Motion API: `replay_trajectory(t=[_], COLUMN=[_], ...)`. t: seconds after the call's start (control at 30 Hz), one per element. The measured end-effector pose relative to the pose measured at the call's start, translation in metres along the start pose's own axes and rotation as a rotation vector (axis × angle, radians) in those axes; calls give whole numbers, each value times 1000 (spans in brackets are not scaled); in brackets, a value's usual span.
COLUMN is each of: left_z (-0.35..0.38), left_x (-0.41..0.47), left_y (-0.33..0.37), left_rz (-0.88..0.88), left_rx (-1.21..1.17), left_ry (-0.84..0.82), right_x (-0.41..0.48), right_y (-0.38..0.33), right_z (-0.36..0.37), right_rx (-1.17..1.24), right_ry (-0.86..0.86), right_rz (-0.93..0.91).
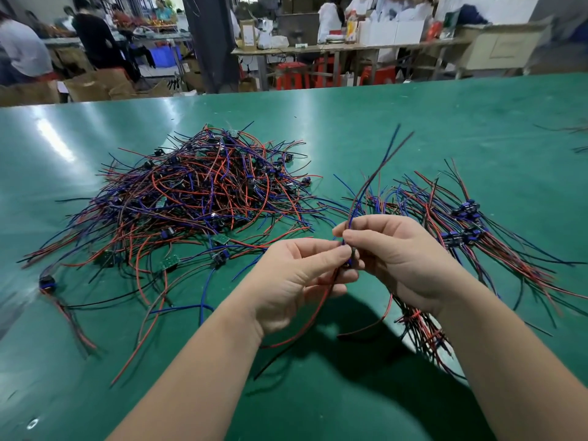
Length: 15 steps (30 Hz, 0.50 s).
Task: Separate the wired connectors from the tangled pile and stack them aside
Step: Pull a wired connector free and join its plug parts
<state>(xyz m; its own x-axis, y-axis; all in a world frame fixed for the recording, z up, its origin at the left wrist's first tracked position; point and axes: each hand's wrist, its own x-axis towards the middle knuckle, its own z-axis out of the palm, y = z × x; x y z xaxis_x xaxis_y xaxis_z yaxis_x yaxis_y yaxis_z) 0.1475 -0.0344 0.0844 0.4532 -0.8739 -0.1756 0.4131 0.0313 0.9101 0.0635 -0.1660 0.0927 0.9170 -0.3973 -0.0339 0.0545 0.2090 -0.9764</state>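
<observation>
Over the near counter (95,377), left hand (296,281) and right hand (404,259) meet, pinching one connector (349,265); light, floppy wires (375,173) likely snag, so hold its stiff body

Views held: one. Head camera, wide-angle, worn by us, facing forward and down over a glossy green table mat (429,103).
- Close range, frame centre: our left hand (296,281) and right hand (404,259), both pinching a thin blue-and-red wired connector (349,261); forearms enter from the near edge.
- Middle range: tangled heap of red, blue and black wires (203,192) at left; combed-out wire bundle (461,224) at right.
- Far range, top edge: blurred pale workbenches (350,47).
</observation>
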Motion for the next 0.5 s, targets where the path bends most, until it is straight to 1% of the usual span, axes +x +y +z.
replay_trajectory(t=[0.07, 0.13, 0.27, 0.3, 0.37, 0.5], left_z=[-1, -1, 0, 0, 0, 3], left_x=[1, 3, 4, 4, 1, -5], left_y=[-4, -8, -10, -10, -7, -9], left_rz=[8, 18, -18, -35, -85, -180], left_rx=[76, 167, 263, 270, 331, 483], left_ry=[67, 124, 125, 114, 50, -147], right_x=[2, 2, 1, 1, 3, 5], right_y=[6, 9, 7, 7, 3, -14], right_z=[1, 2, -3, -4, -9, -31], right_rx=[-178, -278, -277, -277, -245, -43], right_ry=[55, 58, 39, 58, 149, 396], right_rz=[2, 17, 60, 65, 47, 1])
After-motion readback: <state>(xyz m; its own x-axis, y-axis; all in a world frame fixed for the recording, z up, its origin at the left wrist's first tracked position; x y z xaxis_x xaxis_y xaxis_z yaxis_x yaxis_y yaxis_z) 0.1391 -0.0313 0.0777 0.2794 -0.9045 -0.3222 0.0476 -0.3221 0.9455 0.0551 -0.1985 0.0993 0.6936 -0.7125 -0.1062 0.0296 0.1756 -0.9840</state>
